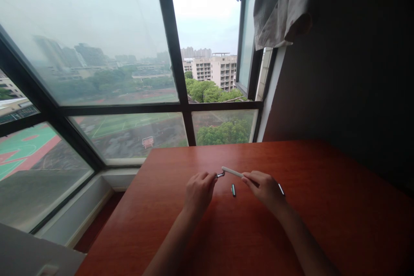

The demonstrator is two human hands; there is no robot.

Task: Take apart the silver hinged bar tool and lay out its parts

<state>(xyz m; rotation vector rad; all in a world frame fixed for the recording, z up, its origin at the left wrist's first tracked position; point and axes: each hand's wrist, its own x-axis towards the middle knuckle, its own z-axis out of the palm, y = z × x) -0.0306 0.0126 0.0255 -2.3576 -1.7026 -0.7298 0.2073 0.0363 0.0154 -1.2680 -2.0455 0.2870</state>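
My right hand [265, 187] is closed around a slim white stick-like handle [232, 171] that points up and left over the reddish wooden table [323, 207]. At the handle's far tip sits a small metal fitting [221, 174], and my left hand [199, 192] pinches it with fingertips together. A small dark green piece [233, 189] lies on the table between the two hands. A thin grey end of something [281, 189] shows just behind my right hand.
A large window with a dark frame [176, 60] rises beyond the table's far edge, one pane swung open. A pale garment [281, 4] hangs at the top right. A dark wall [355, 73] borders the table on the right.
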